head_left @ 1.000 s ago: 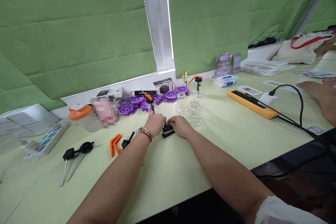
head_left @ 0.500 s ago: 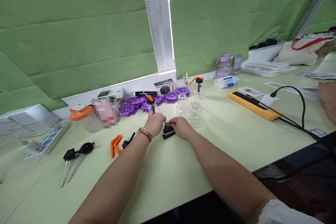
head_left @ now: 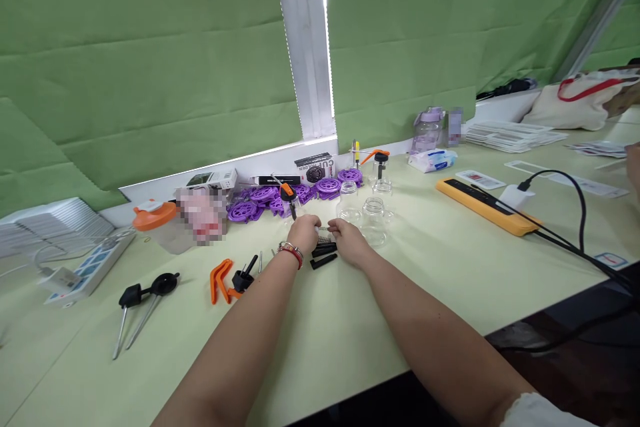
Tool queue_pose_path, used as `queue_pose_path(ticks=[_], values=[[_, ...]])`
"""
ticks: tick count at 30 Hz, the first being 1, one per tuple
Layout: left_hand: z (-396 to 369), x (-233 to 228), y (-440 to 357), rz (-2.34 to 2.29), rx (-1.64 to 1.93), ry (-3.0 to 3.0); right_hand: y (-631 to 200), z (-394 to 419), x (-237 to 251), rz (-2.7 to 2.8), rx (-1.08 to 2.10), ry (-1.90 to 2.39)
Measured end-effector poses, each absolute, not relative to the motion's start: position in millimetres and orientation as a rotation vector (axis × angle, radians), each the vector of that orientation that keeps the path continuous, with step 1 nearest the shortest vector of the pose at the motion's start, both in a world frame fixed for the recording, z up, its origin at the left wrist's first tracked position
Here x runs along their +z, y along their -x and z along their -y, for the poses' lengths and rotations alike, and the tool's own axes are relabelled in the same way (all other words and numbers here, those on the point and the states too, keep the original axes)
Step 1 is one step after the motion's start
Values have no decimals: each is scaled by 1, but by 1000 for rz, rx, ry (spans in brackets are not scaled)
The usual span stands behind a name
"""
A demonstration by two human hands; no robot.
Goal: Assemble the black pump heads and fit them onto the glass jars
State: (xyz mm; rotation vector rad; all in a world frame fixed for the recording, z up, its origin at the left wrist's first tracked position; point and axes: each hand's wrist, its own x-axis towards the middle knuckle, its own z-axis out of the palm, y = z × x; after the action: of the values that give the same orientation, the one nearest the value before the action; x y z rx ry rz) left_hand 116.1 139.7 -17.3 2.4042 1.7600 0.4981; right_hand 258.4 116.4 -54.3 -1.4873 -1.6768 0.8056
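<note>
The person's left hand (head_left: 306,232) and right hand (head_left: 349,240) meet over the pale green table (head_left: 350,320), fingertips drawn together on a small metal spring (head_left: 324,235) held between them; whether each hand truly pinches an end is too small to tell. Just below the fingers lie 2 black plastic pieces (head_left: 323,255), one touching the other, not yet picked up. Just beyond the right fingers stand 3 clear glass bottles (head_left: 373,219), none fitted with a pump, so assembly looks barely begun. Beyond the left fingers an orange-and-black nozzle (head_left: 287,195) stands before a heap of purple discs (head_left: 295,195). Left of the left wrist lie an orange trigger (head_left: 219,279) and 2 black dip tubes (head_left: 143,300), all loose.
</note>
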Motion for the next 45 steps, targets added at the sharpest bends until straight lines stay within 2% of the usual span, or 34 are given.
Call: queue_pose_path(ticks=[13, 26, 32, 36, 41, 45], values=[[-155, -35, -116, -1560, 515, -2344, -258, -108, -43, 1887, 631, 1600], [-149, -31, -117, -1510, 551, -2291, -256, -105, -39, 1949, 588, 1635], [-115, 2, -109, -1549, 607, -2341, -257, -107, -45, 1942, 586, 1604], [-73, 34, -69, -1739, 675, -2449, -256, -108, -47, 1930, 599, 1603], [-36, 34, -2, -2383, 357, -2153, -255, -106, -48, 1901, 570, 1583], [-22, 14, 14, -2342, 99, -2013, -250, -101, -45, 1911, 450, 1499]])
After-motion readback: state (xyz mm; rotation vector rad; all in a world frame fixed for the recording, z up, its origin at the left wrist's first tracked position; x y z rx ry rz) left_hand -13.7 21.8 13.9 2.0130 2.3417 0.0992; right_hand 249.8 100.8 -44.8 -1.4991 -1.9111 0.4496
